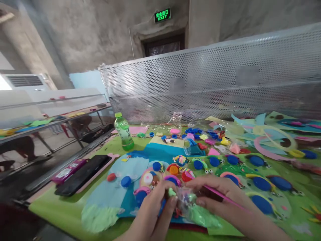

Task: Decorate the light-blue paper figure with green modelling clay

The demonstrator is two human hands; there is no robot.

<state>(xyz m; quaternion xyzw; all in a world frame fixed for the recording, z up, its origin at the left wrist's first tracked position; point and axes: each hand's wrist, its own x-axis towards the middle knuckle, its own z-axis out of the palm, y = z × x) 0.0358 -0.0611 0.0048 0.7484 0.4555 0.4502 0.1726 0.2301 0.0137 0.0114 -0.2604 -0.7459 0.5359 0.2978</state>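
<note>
Visibly, green clay pinched between left fingers.

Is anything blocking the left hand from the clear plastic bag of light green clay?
Nothing visible. The left hand, pinching a light green clay piece, is right beside the clear plastic bag, which the right hand holds. The pink stick at the right hand lies farther right, out of the way.

A sign (EXIT) glows above the doorway.
</note>
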